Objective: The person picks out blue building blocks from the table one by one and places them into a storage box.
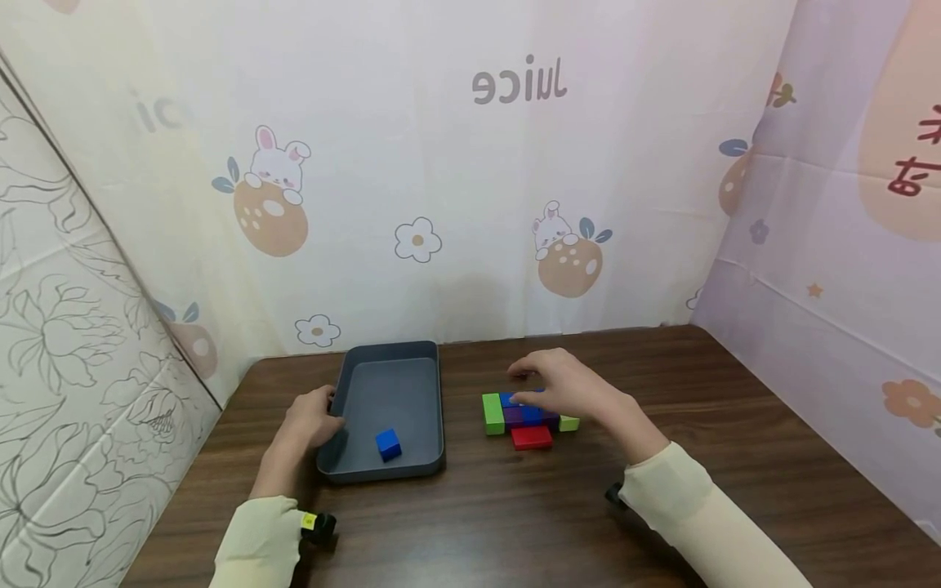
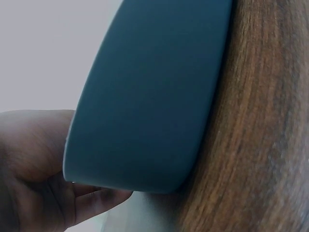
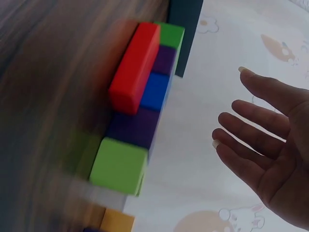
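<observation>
My left hand (image 1: pixel 312 418) grips the left wall of a dark grey tray (image 1: pixel 434 408), its thumb over the rim and its fingers along the outside. The left wrist view shows that hand (image 2: pixel 43 169) at the end of the tray wall (image 2: pixel 149 96). Inside the tray lies a blue cube (image 1: pixel 388 445). Above a group of building blocks (image 1: pixel 493 415), my right hand (image 1: pixel 569 384) hovers with loosely bent fingers and nothing in them. The right wrist view has this hand (image 3: pixel 270 140) apart from the red block (image 3: pixel 135 67), purple block (image 3: pixel 133 126) and light green block (image 3: pixel 119 166).
Both the tray and the blocks are on a brown wooden table (image 1: pixel 470 523). A printed curtain (image 1: pixel 382 163) rises along the table's back edge, with another panel (image 1: pixel 823 204) on the right. An orange block (image 3: pixel 117 221) shows low in the right wrist view.
</observation>
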Available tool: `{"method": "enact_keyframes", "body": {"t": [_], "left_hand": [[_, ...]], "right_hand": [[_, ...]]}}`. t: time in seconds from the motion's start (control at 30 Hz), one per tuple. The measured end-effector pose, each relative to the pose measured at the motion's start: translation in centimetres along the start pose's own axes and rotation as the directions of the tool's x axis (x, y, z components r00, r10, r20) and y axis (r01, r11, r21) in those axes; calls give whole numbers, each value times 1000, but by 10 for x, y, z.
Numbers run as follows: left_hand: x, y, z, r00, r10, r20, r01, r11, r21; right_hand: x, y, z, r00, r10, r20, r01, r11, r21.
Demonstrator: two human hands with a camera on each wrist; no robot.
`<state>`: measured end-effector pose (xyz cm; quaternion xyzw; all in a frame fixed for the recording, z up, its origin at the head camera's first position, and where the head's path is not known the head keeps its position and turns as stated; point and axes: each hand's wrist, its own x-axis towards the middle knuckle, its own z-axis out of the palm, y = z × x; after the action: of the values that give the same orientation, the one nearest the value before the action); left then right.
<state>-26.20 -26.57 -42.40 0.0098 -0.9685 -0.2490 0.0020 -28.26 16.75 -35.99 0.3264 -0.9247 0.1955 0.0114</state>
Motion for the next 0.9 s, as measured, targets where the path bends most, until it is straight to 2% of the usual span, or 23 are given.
{"method": "enact_keyframes", "body": {"t": [0.17,0.43,0.7,0.9], "left_hand": [[0,1,1,1000,-5,1,5,1000,-5],[-1,3,0,1000,-26,14,26,1000,-11],[-1,4,-1,1000,-27,14,26,1000,2],[-1,3,-2,1000,-25,14,25,1000,9]], "right_hand": [[-7,14,-2,998,33,48,-31,999,-35],[-14,33,-3,985,140,103,-138,990,-23],[-14,48,-2,975,159,153,-153,987,-52],[-15,54,1,971,143,190,-135,989,-53]]}}
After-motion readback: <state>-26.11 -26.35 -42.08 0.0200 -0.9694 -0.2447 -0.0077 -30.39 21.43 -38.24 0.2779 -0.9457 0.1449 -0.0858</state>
